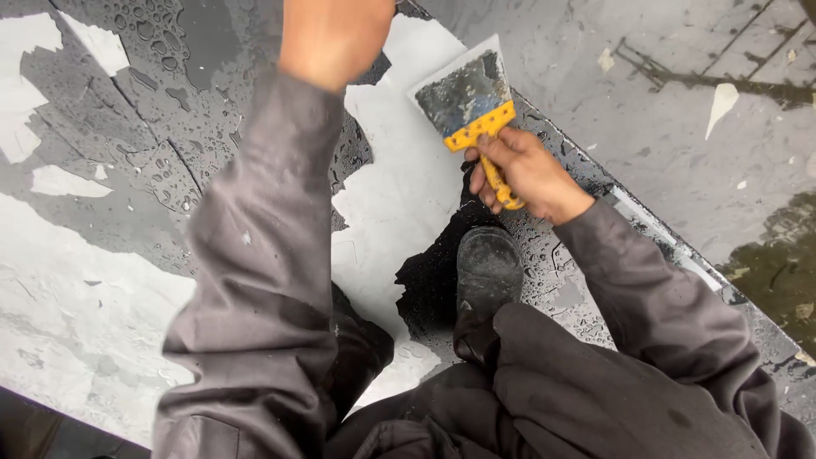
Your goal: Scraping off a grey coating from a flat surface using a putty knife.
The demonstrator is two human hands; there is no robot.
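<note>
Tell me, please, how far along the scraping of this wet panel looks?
Done: dark bare patches show where the white coating is off. In hand: the right hand holds a yellow-handled scraper, its blade at the white strip; the left hand is raised above the panel. Left: large white areas remain.

The left hand (336, 34) is stretched forward in a grey sleeve, while the right hand (527, 174) is curled shut, knuckles up.

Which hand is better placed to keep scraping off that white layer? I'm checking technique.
Right, likely. The right hand grips the yellow-handled scraper, blade against the white layer. The left hand holds no tool.
</note>
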